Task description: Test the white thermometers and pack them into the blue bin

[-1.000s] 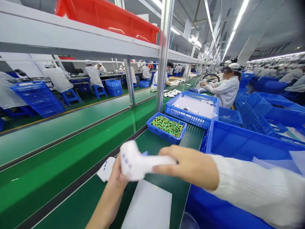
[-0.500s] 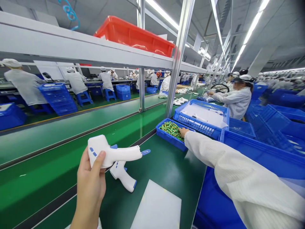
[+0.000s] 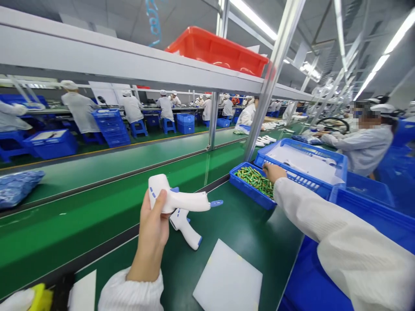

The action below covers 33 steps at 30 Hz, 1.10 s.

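Note:
My left hand grips a white forehead thermometer by its head, thumb on the near side. From the end of its handle a blue battery cover sticks out, swung open. Just below, a second white thermometer lies on the green bench. At the right, my right hand is at the far right side of a blue tray filled with green batteries. Its fingers are bent down among the batteries; the fingertips and anything between them are hidden.
A white board lies on the bench in front of me. Behind the tray stands a larger blue crate, near a metal post. A red bin sits on the overhead shelf. A co-worker is at the far right.
The view has swung left, so everything sits further right in it. My left hand still holds the thermometer, and my right hand remains at the battery tray.

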Available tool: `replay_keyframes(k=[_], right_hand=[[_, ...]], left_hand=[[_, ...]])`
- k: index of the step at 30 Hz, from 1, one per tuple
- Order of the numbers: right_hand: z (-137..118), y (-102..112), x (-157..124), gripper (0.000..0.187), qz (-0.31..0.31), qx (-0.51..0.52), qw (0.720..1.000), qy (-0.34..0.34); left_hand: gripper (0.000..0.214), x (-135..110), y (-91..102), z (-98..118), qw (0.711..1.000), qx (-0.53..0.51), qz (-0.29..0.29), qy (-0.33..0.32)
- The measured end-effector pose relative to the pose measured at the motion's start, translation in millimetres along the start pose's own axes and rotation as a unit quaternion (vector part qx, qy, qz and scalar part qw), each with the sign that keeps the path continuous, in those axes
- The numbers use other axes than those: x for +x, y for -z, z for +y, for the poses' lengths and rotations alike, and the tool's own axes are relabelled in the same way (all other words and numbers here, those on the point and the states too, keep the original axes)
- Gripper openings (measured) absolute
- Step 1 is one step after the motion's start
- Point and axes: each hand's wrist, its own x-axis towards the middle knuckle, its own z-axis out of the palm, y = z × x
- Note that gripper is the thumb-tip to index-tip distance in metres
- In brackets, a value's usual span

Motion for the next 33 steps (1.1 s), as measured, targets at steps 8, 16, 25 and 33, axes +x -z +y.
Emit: replay_keyframes(k=[8,16,25,33], right_hand=[[-153.5,16.0,-44.7,0.033,-0.149,0.334,0.902,0.227],[-214.4,15.3,-126.2,0.020,-0.128,0.452,0.802,0.369],[-209.8,17.3,-127.2,0.028,-0.053,0.337,0.734,0.588],[-203.9,23.4,-128.8,0.027,-0.162,0.436,0.764,0.447]], left_hand=[[0.039,-0.7,2.1,14.6,0.996,-0.089,0.012,0.003],[0.019,-2.9,-3.5,36.0,0.984,-0.158,0.069,0.050],[0.016,-6.6,-5.4,35.8,0.983,-0.160,0.045,0.080],[0.023,-9.6,-6.3,37.3,0.982,-0.162,0.028,0.087]])
